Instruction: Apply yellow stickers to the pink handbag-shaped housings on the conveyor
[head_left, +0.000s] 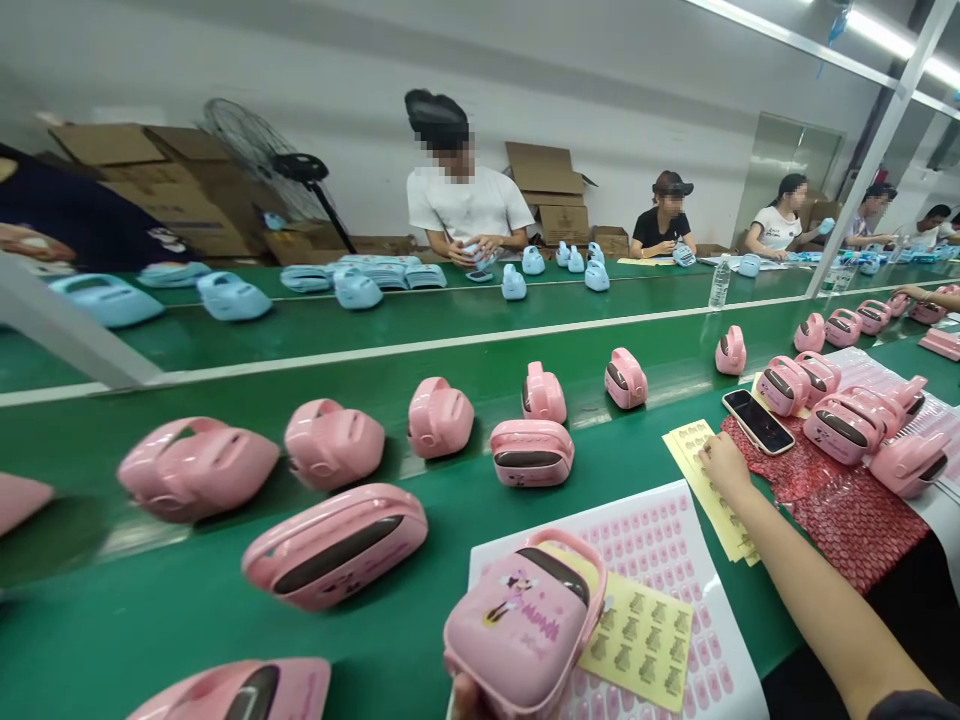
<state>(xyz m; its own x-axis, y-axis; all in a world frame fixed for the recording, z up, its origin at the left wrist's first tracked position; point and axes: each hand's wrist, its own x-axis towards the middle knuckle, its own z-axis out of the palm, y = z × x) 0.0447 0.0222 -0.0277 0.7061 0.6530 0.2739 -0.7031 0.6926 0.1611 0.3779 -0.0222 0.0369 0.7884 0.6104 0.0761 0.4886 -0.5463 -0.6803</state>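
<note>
At the bottom of the head view, my left hand (466, 697) shows only its fingertips, gripping the lower left of a pink handled plastic case (517, 625). The case carries a cartoon mouse print and a dark glossy window below its handle. Partly behind it lies a yellow sticker sheet (637, 640) on a white sheet of pink stickers (660, 520). My right arm reaches in from the lower right. My right hand (724, 465) has its fingers curled down on another stack of yellow sticker sheets (690, 440), beside a phone (757, 420).
Several pink cases (337, 545) stand to the left and along the green belt (480, 350). Red bubble wrap (847, 510) lies at right, with more pink cases (844, 428) above it. Across the belt, co-workers sit by blue cases (356, 287). A metal post (874, 150) rises at right.
</note>
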